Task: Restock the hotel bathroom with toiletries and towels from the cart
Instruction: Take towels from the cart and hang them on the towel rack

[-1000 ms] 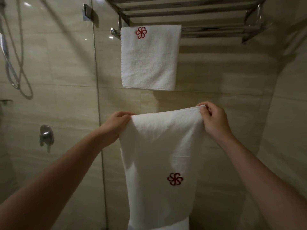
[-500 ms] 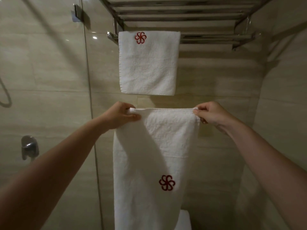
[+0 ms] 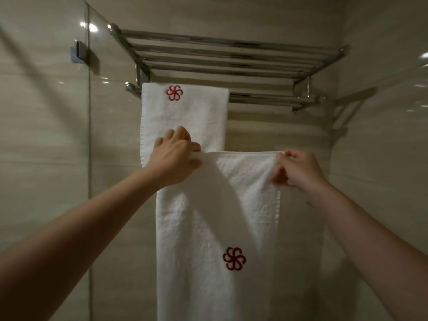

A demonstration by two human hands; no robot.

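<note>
Both hands have lifted the white monogrammed towel (image 3: 215,228) higher — its top edge now overlaps the hung towel (image 3: 185,117) on the chrome rack (image 3: 231,54). Left hand (image 3: 174,158) and right hand (image 3: 298,169) each pinch a top corner.

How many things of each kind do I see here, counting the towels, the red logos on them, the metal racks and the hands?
White towels: 2, the hung towel and the held towel
Red logos: 2, upper logo and lower logo
Metal towel rack: 1
Hands: 2, left hand and right hand, each gripping a top corner of the held towel
Total: 7
</note>
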